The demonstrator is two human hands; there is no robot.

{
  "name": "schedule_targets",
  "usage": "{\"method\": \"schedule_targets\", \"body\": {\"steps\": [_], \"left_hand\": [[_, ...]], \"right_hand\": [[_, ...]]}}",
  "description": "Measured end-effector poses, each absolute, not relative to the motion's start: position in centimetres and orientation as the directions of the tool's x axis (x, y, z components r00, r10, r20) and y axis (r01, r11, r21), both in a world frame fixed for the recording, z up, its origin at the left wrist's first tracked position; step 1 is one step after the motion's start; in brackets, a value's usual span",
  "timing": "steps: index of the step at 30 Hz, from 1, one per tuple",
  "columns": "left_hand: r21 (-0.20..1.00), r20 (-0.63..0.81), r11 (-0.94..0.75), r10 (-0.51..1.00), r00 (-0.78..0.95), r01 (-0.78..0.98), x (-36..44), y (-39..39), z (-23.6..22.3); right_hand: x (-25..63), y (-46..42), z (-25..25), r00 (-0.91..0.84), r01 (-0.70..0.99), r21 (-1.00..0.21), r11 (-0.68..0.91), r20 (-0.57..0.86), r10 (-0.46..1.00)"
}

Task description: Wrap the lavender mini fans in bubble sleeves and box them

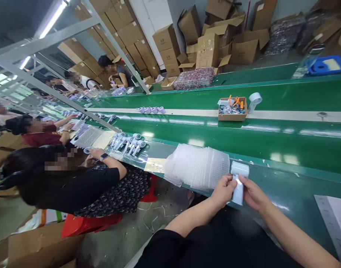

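Between my two hands is a light blue handheld fan (240, 169), its round head up and its handle pointing toward me. My left hand (224, 190) pinches the handle near its top from the left. From the right, my right hand (252, 193) has its thumb and fingers closed about the same handle. Just left of the hands lies a stack of bubble wrap bags (198, 167) on the green bench (273, 186). The far side of the fan is hidden from me.
A small cardboard box (232, 117) of parts and a standing light-coloured fan (254, 102) are across the belt (193, 130). Several fans (128, 143) lie at left beside a seated co-worker (75, 178). White papers (334, 216) lie at right.
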State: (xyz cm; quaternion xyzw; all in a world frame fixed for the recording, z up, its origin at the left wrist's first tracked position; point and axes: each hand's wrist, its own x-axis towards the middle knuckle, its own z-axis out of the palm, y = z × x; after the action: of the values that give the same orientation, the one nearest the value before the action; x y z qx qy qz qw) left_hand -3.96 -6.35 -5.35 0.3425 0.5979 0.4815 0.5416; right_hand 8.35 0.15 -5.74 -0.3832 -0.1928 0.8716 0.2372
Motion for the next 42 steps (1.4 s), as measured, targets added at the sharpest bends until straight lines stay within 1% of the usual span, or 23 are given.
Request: {"method": "schedule_targets", "body": {"steps": [1,2,3,4,5,6,7,8,9,11,13,14,16,19,22,25,29,33,35,37,39,41,42], "left_hand": [[0.954,-0.264,0.280,0.954,-0.144,0.107,-3.7,-6.7,-5.6],[0.907,-0.196,0.222,0.975,-0.108,0.358,-4.2,-7.1,-5.7],[0.791,-0.137,0.134,0.990,-0.042,0.597,-5.2,-7.5,-5.6],[0.620,-0.096,0.023,0.994,0.046,0.784,-6.4,-7.9,-5.6],[0.430,-0.078,-0.097,0.987,0.144,0.898,-7.7,-8.1,-5.6],[0.261,-0.095,-0.209,0.966,0.241,0.942,-8.8,-8.3,-5.8],[0.142,-0.133,-0.300,0.938,0.319,0.943,-9.7,-8.3,-6.1],[0.077,-0.184,-0.365,0.909,0.373,0.928,-10.3,-8.1,-6.6],[0.055,-0.235,-0.407,0.882,0.408,0.912,-10.6,-7.9,-7.2],[0.085,-0.299,-0.429,0.850,0.434,0.899,-10.6,-7.1,-8.3],[0.158,-0.299,-0.376,0.863,0.407,0.913,-10.3,-6.3,-8.9],[0.217,-0.285,-0.309,0.887,0.362,0.926,-10.2,-5.8,-9.0],[0.400,-0.286,-0.086,0.934,0.213,0.913,-10.0,-5.0,-9.0],[0.688,-0.374,0.246,0.926,0.043,0.683,-9.7,-3.9,-8.3],[0.824,-0.404,0.342,0.914,0.043,0.452,-9.2,-3.4,-7.4],[0.876,-0.317,0.250,0.943,0.102,0.411,-8.8,-3.7,-6.2],[0.894,-0.138,0.047,0.975,0.174,0.446,-8.5,-4.5,-4.9],[0.832,0.080,-0.289,0.907,0.413,0.474,-8.1,-5.2,-4.6],[0.804,0.114,-0.385,0.848,0.518,0.454,-7.9,-5.4,-4.9],[0.857,0.040,-0.271,0.883,0.467,0.438,-7.5,-5.4,-5.2],[0.925,-0.146,0.015,0.937,0.317,0.380,-7.1,-5.2,-5.5],[0.928,-0.331,0.278,0.921,0.207,0.248,-6.7,-5.1,-5.7],[0.918,-0.385,0.354,0.904,0.183,0.180,-6.6,-5.1,-5.7]], "right_hand": [[8.8,0.2,-5.9,-0.527,-0.295,-0.513,-0.806,-0.617,0.585],[9.4,0.2,-6.1,-0.460,-0.325,-0.506,-0.799,-0.654,0.601],[10.1,0.3,-6.3,-0.410,-0.350,-0.497,-0.794,-0.681,0.606],[10.9,0.4,-6.3,-0.378,-0.364,-0.488,-0.793,-0.701,0.605],[11.7,0.5,-6.3,-0.367,-0.366,-0.475,-0.800,-0.716,0.593],[12.4,0.6,-6.1,-0.380,-0.361,-0.459,-0.812,-0.723,0.577],[13.1,0.5,-5.8,-0.406,-0.359,-0.443,-0.821,-0.718,0.565],[13.6,0.4,-5.5,-0.437,-0.366,-0.429,-0.826,-0.704,0.560],[14.0,0.1,-5.2,-0.465,-0.377,-0.411,-0.830,-0.691,0.554],[14.4,-0.9,-4.8,-0.485,-0.411,-0.376,-0.831,-0.682,0.548],[14.4,-2.4,-4.7,-0.448,-0.456,-0.340,-0.822,-0.710,0.543],[14.2,-3.4,-4.7,-0.424,-0.486,-0.322,-0.812,-0.726,0.541],[13.7,-5.3,-4.9,-0.390,-0.545,-0.304,-0.781,-0.733,0.557],[12.4,-8.0,-4.7,-0.406,-0.556,-0.339,-0.758,-0.685,0.605],[11.4,-9.8,-3.5,-0.438,-0.501,-0.449,-0.739,-0.605,0.665],[10.8,-10.7,-1.9,-0.454,-0.405,-0.558,-0.725,-0.566,0.689],[10.8,-11.3,-0.8,-0.374,-0.336,-0.662,-0.670,-0.559,0.740],[11.1,-11.5,-1.0,-0.349,-0.362,-0.681,-0.637,-0.535,0.770],[11.2,-11.4,-1.2,-0.402,-0.371,-0.669,-0.644,-0.510,0.761],[11.1,-11.1,-1.4,-0.449,-0.389,-0.643,-0.660,-0.493,0.745],[11.1,-10.9,-1.8,-0.456,-0.412,-0.618,-0.670,-0.497,0.738],[11.2,-10.8,-2.1,-0.421,-0.425,-0.618,-0.661,-0.512,0.749],[11.3,-10.8,-2.3,-0.392,-0.421,-0.627,-0.656,-0.526,0.755]]}}
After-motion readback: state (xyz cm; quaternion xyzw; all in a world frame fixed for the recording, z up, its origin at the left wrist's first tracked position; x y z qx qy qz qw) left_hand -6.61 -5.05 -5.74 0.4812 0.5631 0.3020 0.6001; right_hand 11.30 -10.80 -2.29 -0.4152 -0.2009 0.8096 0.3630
